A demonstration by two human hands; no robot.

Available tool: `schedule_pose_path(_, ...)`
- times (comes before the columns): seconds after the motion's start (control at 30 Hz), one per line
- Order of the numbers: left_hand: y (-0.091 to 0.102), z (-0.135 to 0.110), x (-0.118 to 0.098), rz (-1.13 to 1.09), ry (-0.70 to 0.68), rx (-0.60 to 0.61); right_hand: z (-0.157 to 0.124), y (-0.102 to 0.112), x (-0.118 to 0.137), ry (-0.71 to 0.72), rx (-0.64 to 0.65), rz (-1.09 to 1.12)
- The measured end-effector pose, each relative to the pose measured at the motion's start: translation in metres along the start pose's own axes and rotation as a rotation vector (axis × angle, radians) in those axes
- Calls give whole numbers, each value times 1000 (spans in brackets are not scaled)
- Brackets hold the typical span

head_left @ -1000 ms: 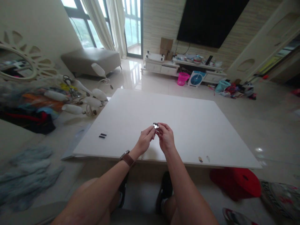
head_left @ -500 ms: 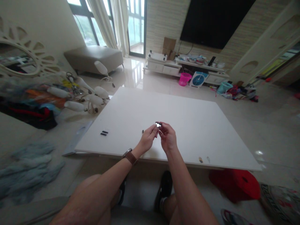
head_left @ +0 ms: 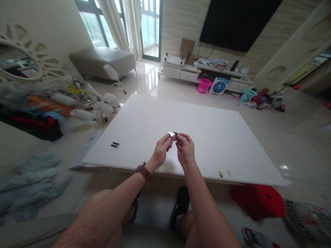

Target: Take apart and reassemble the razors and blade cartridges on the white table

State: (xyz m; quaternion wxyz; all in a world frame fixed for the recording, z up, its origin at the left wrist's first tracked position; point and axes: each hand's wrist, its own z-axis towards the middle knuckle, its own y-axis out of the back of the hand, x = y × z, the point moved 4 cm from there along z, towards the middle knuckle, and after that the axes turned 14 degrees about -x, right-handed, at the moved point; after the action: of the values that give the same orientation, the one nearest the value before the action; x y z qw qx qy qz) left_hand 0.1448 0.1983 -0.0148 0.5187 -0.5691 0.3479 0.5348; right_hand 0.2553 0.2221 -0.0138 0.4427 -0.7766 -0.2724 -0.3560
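Observation:
Above the white board (head_left: 196,120), my two hands meet over a small shiny metal piece (head_left: 171,134) with a dark part at its right end. Its exact kind is too small to make out. My left hand (head_left: 160,150), with a brown-strapped watch on the wrist, pinches the bright left end. The dark end is between the thumb and fingers of my right hand (head_left: 186,148). Two short black strips (head_left: 114,145) lie on the board to the left. Near its front edge on the right are a small gold-and-dark piece (head_left: 220,174) and a pale, clear-looking piece (head_left: 229,174).
A lamp with several white shades (head_left: 103,108) stands close to the board's left side. Beneath the front right corner is a red stool (head_left: 258,201). Beyond the board, a pink basket (head_left: 204,86) and a boxed fan picture (head_left: 219,86) stand by a low white cabinet (head_left: 172,71).
Between my fingers the small metal piece has turned: its shiny part now shows further left and the dark part sits at the right. Both hands have shifted only slightly.

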Motion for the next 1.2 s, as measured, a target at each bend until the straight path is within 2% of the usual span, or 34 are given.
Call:
schedule_pose_path(0.17,0,0,0,-22,53,11,4,2,0,31,-40,55)
schedule_pose_path(0.33,0,1,2,-42,87,13,5,1,2,56,-11,108)
schedule_pose_path(0.63,-3,-1,3,-59,71,18,2,-5,0,19,96,37)
schedule_pose_path(0.87,-2,-2,4,-38,75,24,1,-2,3,55,63,51)
schedule_pose_path(1.2,-2,-3,3,-42,61,26,2,-4,1,29,68,36)
